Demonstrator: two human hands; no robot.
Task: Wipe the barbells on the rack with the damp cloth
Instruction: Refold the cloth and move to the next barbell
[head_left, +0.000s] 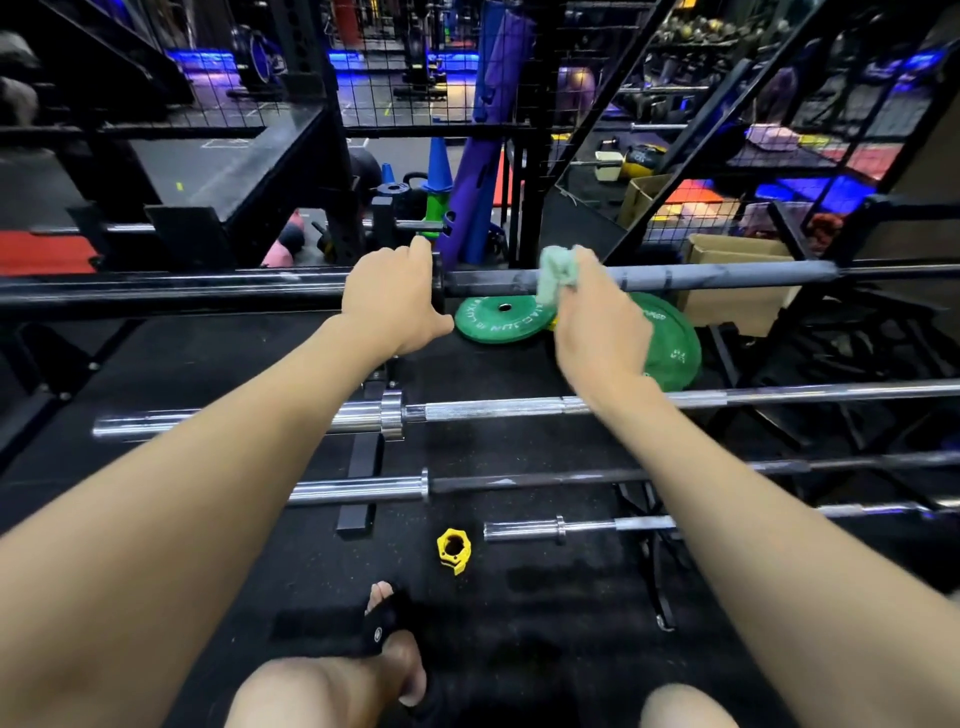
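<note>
A yellow plastic collar lies on the speckled rubber floor, beside three chrome barbells cut off at the right edge. Farther out, the right hand pinches a crumpled pale-green cloth against the top black barbell, its fingertips hidden. The left hand curls over that bar, part-hiding green plates.

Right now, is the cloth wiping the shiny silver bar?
No, the right hand presses the cloth on the top black barbell.
</note>
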